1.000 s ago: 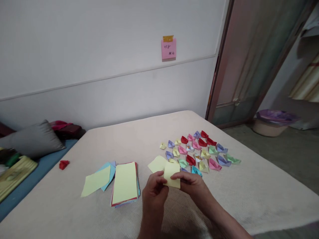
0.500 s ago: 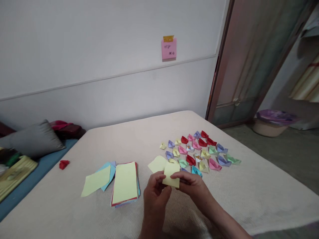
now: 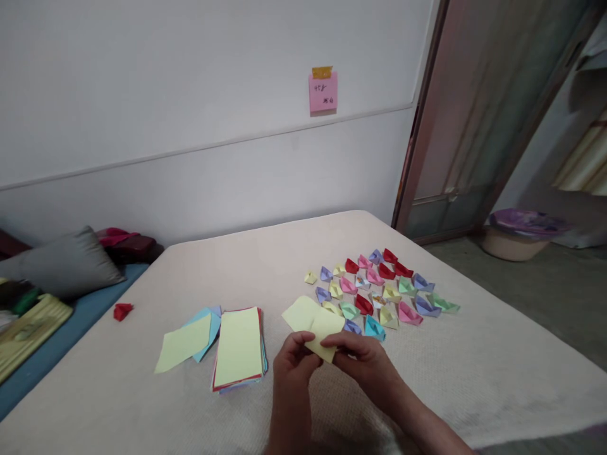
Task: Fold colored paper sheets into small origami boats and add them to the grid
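Observation:
A small folded sheet of pale yellow paper (image 3: 327,326) is held up above the bed, tilted. My left hand (image 3: 294,365) pinches its left edge between thumb and fingers, and my right hand (image 3: 364,359) grips its lower right side. Just behind it, another yellow sheet (image 3: 300,312) lies flat on the cover. To the left is a stack of paper with a yellow sheet (image 3: 238,347) on top and red and blue edges showing. Several small folded paper boats, among them a red one (image 3: 364,304) and a blue one (image 3: 374,328), stand in rows beyond my right hand.
Loose yellow (image 3: 183,343) and blue sheets lie left of the stack. A crumpled red paper piece (image 3: 122,311) is at the bed's left. A grey pillow (image 3: 64,264) lies beyond. A pink note (image 3: 323,93) hangs on the wall. A lined basin (image 3: 512,243) stands at right.
The held yellow paper has turned and tilted, with its lower corner now pointing down. My right hand has shifted slightly with it; both hands keep hold.

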`<state>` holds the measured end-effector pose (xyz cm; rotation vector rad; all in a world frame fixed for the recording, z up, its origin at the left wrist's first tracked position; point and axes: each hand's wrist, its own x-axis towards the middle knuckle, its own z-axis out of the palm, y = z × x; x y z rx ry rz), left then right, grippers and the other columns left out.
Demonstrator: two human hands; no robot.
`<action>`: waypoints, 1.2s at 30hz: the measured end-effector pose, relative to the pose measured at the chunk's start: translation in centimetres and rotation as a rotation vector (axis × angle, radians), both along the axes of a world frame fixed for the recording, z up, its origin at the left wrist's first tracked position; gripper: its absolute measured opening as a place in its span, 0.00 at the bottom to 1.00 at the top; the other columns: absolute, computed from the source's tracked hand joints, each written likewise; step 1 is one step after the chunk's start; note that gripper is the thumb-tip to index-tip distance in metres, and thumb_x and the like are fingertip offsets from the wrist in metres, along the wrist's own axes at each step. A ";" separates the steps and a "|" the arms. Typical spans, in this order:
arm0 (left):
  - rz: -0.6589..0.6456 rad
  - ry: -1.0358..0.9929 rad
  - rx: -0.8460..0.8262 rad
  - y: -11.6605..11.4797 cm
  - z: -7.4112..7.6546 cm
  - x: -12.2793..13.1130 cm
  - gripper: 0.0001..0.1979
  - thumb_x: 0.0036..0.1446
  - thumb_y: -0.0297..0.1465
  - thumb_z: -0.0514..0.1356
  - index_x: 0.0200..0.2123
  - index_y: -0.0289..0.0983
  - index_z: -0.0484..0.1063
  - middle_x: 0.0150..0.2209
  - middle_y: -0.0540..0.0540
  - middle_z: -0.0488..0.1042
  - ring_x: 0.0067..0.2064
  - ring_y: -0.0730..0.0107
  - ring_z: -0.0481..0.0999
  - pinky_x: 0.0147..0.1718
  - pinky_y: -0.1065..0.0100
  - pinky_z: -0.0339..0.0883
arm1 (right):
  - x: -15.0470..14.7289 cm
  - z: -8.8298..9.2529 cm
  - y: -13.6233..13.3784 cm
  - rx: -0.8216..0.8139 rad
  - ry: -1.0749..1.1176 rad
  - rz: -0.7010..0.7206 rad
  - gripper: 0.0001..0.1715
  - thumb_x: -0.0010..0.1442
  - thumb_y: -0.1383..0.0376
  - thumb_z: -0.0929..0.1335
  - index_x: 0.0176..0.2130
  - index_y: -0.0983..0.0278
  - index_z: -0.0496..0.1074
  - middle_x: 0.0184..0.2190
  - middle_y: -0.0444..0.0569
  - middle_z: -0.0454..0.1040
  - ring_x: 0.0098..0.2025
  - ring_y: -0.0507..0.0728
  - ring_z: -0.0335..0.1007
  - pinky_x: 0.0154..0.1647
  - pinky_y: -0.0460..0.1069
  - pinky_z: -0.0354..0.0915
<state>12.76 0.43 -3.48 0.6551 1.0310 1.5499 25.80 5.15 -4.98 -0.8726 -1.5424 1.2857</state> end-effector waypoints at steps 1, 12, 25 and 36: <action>-0.004 -0.034 -0.004 0.0 0.0 0.0 0.11 0.44 0.20 0.60 0.34 0.36 0.71 0.30 0.49 0.76 0.33 0.71 0.73 0.35 0.70 0.63 | 0.0 0.1 -0.1 0.011 -0.012 -0.004 0.08 0.49 0.69 0.70 0.31 0.58 0.78 0.26 0.42 0.76 0.28 0.53 0.68 0.31 0.46 0.62; 0.006 -0.143 -0.035 -0.3 1.0 0.3 0.12 0.43 0.20 0.59 0.34 0.35 0.71 0.30 0.49 0.75 0.31 0.74 0.71 0.32 0.72 0.63 | 0.0 0.6 -0.2 0.068 -0.054 -0.015 0.10 0.48 0.71 0.67 0.31 0.60 0.78 0.25 0.43 0.76 0.27 0.53 0.68 0.30 0.46 0.62; 0.143 0.317 0.063 0.0 -0.5 -0.3 0.07 0.48 0.26 0.62 0.33 0.37 0.72 0.30 0.50 0.75 0.32 0.71 0.71 0.32 0.71 0.62 | -0.4 0.3 -0.1 -0.098 0.150 0.021 0.14 0.46 0.71 0.69 0.35 0.58 0.78 0.29 0.43 0.74 0.31 0.53 0.65 0.31 0.46 0.61; 0.053 0.348 0.051 -0.2 -0.4 0.4 0.15 0.51 0.30 0.62 0.44 0.38 0.69 0.35 0.46 0.78 0.33 0.70 0.73 0.34 0.70 0.63 | -0.3 0.7 -0.1 -0.264 0.188 -0.031 0.10 0.50 0.61 0.72 0.23 0.65 0.75 0.20 0.43 0.69 0.25 0.52 0.60 0.27 0.46 0.57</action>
